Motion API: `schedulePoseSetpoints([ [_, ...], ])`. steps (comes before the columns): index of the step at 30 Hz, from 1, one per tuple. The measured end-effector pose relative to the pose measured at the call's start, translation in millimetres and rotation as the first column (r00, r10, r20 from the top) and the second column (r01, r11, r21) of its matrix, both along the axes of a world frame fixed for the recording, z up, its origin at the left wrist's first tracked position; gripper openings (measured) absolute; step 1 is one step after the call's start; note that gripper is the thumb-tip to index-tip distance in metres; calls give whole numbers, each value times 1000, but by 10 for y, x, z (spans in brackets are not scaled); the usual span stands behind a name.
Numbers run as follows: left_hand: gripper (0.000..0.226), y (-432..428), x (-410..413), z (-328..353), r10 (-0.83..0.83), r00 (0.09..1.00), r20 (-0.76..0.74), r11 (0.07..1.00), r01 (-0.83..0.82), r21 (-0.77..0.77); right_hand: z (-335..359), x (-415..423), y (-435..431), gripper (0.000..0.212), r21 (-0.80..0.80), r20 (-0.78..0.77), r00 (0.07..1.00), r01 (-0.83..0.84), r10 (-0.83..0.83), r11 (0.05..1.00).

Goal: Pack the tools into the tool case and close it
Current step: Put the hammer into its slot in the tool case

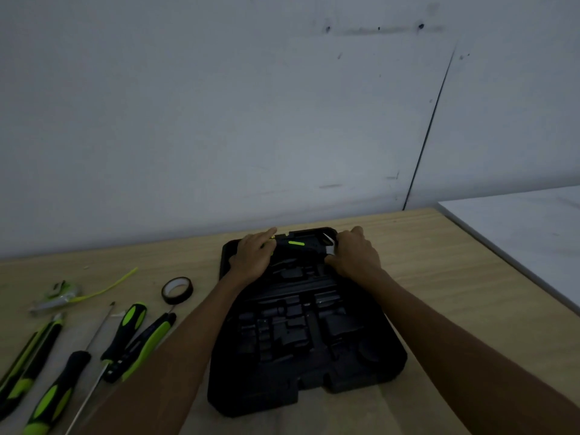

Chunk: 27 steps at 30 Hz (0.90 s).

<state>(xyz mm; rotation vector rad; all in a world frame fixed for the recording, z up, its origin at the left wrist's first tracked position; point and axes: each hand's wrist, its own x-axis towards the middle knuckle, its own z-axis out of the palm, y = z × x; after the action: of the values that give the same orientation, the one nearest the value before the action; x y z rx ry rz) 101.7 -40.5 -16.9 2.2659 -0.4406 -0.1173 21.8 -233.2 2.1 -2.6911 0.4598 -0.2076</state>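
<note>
A black tool case [314, 372] lies open on the wooden table, its moulded slots mostly bare. At its far end sits a black tool with a bright green stripe [296, 243] and a silvery metal end by my right hand. My left hand [255, 255] lies over the tool's left end, fingers stretched along it. My right hand [354, 254] is curled over the tool's right end at the case's far rim. Left of the case lie several green-and-black tools: screwdrivers [62, 384], pliers-like handles [138, 337], a knife [28, 356] and a roll of black tape [176, 289].
A green cord [106, 287] and a small packet [59, 293] lie at the far left. A grey wall rises just behind the table. A white surface [527, 233] adjoins the table's right edge. Bare wood shows right of the case.
</note>
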Motion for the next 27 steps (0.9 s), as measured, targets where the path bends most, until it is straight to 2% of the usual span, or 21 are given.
schedulePoseSetpoints([
  [4,30,31,-51,26,53,998,-38,980,-59,-188,-29,-18,-16,47,38,28,1000,4,-5,999],
  [10,29,51,-73,33,144,989,11,964,-138,-225,-43,0,45,49,68,44,999,-4,1,998],
  [14,33,32,-63,31,96,991,97,993,-88,-80,-15,91,105,55,53,31,997,-78,76,996],
  [20,36,32,-1,-21,120,975,188,991,-108,-75,1,349,157,49,80,-25,980,-193,195,978],
  [23,44,27,71,-94,-3,987,163,1000,-1,25,-13,471,108,54,148,-45,971,-227,236,962],
  [27,40,22,103,-120,-64,994,87,987,50,154,-46,504,107,57,84,-101,968,-221,229,972],
])
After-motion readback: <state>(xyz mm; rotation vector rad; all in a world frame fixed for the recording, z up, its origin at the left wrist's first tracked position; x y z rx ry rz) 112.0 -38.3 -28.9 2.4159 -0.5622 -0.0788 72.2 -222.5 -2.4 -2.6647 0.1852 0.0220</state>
